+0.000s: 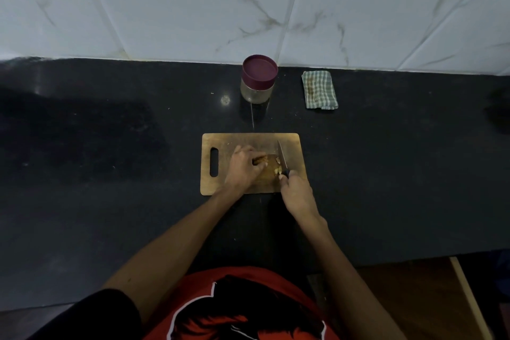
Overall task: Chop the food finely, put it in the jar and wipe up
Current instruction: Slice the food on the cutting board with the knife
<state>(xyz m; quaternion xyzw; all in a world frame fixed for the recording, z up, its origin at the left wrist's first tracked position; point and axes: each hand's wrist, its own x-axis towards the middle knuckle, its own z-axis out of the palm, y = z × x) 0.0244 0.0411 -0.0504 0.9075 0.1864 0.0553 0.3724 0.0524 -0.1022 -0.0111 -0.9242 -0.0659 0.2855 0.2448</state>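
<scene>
A wooden chopping board [292, 143] with a handle slot lies on the black counter. On it, my left hand [244, 165] holds down a small brownish piece of food [262, 159] with curled fingers. My right hand [296, 190] grips the dark handle of a knife [282, 156], whose blade points away from me just right of the food. A few pale chopped bits [277, 170] lie by the blade. Behind the board stands a glass jar [258, 91] with its maroon lid on.
A folded green checked cloth [320, 90] lies right of the jar, near the tiled wall [248, 8]. The black counter [110, 146] stretches far to both sides. A dark shape [499, 110] sits at the right edge. The counter's front edge is close to my body.
</scene>
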